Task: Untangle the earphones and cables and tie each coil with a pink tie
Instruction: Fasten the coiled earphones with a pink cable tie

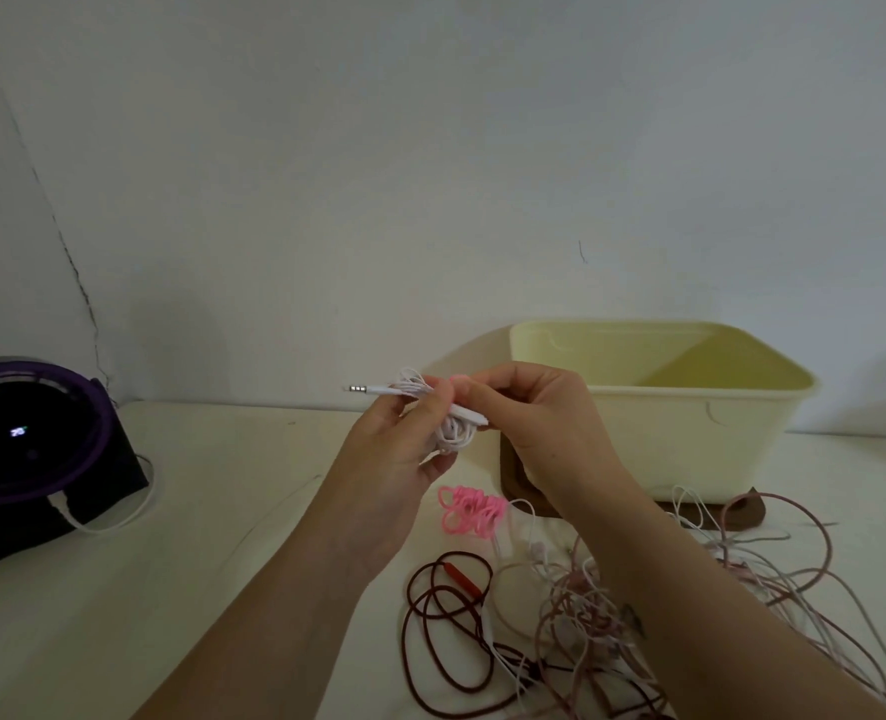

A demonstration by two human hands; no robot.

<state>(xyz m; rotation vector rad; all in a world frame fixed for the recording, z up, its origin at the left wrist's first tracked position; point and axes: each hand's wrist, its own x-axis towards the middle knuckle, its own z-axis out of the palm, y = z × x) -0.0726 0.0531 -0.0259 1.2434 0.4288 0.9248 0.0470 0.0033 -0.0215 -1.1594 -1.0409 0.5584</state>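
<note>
My left hand (394, 449) grips a coil of white earphones (451, 431) in the air above the table, its metal jack plug (357, 389) sticking out to the left. My right hand (534, 413) pinches a pink tie (455, 378) at the top of that coil. A heap of pink ties (474, 511) lies on the table just below the hands. To the lower right lies a tangle of white and pinkish cables (596, 610), with a dark red cable (446, 610) looped at its left side.
A pale yellow tub (690, 407) stands open behind my right hand on a brown mat (742, 511). At the far left sits a black device with a purple ring (30, 449) and a white cord (113, 522) plugged in. A white wall rises behind.
</note>
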